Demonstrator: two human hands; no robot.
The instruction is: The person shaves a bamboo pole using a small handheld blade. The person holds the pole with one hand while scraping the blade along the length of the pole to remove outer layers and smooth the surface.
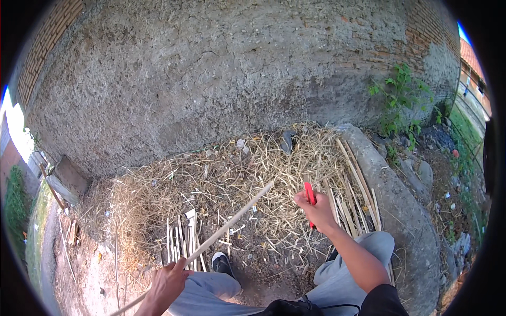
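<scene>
My left hand (167, 283), low and left of centre, is closed round a long pale bamboo strip (232, 223). The strip slants up and to the right, and its far tip ends in the air left of my right hand. Its other end runs back under my left forearm to the lower edge. My right hand (319, 211) grips a red utility knife (309, 193), held upright; I cannot make out its blade. The knife and the strip are apart. Below them lies a heap of thin shavings (284, 174).
Cut strips lie in a bundle (182, 239) at the left and another (353, 205) at the right, beside a concrete ledge (390, 195). A rough wall (226, 79) rises behind the shavings. My shoe (222, 263) stands by the left bundle. A leafy plant (400, 100) grows at the right.
</scene>
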